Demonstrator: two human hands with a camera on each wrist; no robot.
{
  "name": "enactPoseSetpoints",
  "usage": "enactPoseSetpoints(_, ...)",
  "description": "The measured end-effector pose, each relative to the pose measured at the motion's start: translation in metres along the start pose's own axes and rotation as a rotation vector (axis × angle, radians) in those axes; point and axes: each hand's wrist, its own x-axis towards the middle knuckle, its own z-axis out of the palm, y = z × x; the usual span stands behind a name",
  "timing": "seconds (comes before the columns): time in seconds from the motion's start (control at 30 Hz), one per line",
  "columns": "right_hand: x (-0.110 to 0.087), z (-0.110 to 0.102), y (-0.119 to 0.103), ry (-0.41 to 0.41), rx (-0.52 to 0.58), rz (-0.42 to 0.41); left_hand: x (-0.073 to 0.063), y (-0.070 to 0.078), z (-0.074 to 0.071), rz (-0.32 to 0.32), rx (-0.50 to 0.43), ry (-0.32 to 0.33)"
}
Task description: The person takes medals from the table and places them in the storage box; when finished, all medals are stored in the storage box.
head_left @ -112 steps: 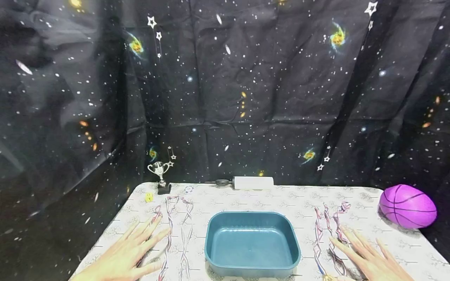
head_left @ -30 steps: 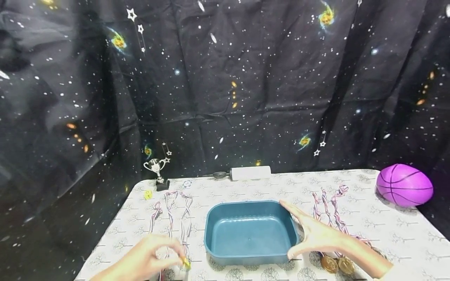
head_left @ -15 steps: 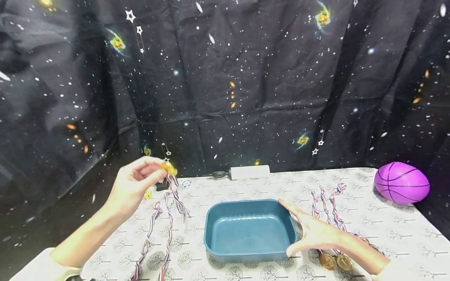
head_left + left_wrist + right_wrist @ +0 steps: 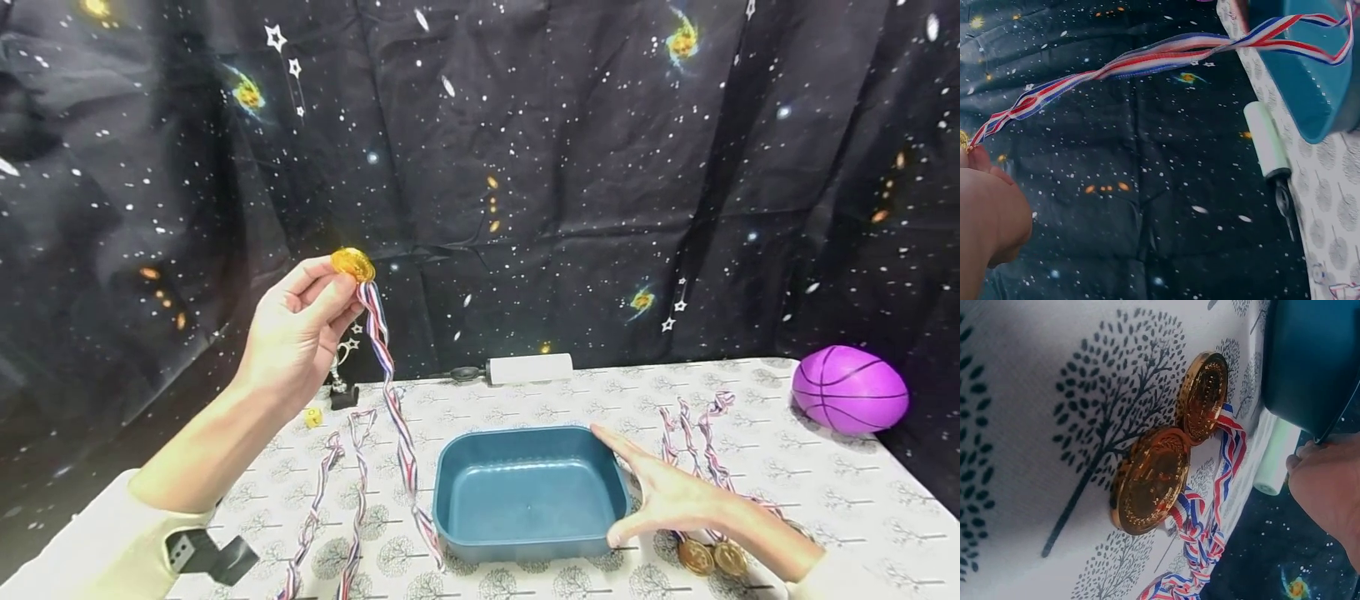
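My left hand (image 4: 296, 329) is raised above the table's left side and pinches a gold medal (image 4: 352, 263) between thumb and fingers. Its red, white and blue ribbon (image 4: 407, 458) hangs down, the lower end beside a teal plastic basin (image 4: 525, 548). In the left wrist view the same ribbon (image 4: 1166, 53) stretches away from the hand. My right hand (image 4: 675, 497) lies against the basin's right end, fingers extended to the back corner and thumb at the front corner. Near that wrist lie two gold medals (image 4: 1154, 481) with tangled ribbons (image 4: 1200, 550).
Two more ribbons (image 4: 358, 500) lie on the table's left side. Behind the left hand stand a partly hidden trophy (image 4: 344, 397) and a small yellow cube (image 4: 312, 417). A white hand pump (image 4: 529, 368) lies at the back edge, and a purple ball (image 4: 850, 390) rests at the far right.
My left hand has picked up the medal from left of the basin and lifted it high, its ribbon drawn off the table. My right hand has gone from the right-side ribbons to the basin.
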Motion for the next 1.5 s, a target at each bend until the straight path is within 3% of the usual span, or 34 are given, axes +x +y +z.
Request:
enactPoseSetpoints(0.27,0.0,0.001,0.0,-0.003,0.037,0.014,0.018,0.008,0.02,0.076,-0.024,0.026)
enactPoseSetpoints(0.4,0.0,0.002,0.0,-0.008,0.041,0.019,0.026,0.009,0.024,0.081,-0.032,0.048)
enactPoseSetpoints(0.77,0.001,-0.001,-0.002,-0.006,-0.001,0.026,0.044,-0.005,0.021,0.006,0.034,0.086)
enactPoseSetpoints(1.03,0.003,-0.001,-0.003,-0.036,0.062,0.034,0.036,-0.03,0.016,-0.059,0.071,0.078)
enactPoseSetpoints(1.17,0.003,0.001,-0.003,-0.038,0.054,0.039,0.027,-0.04,0.01,-0.084,0.095,0.006)
enactPoseSetpoints(1.27,0.002,0.003,-0.004,-0.038,0.038,0.047,0.016,-0.047,0.006,-0.14,0.161,-0.118)
enactPoseSetpoints(1.5,0.002,0.0,-0.005,-0.02,0.014,0.042,-0.017,-0.063,0.002,-0.267,0.558,-0.503)
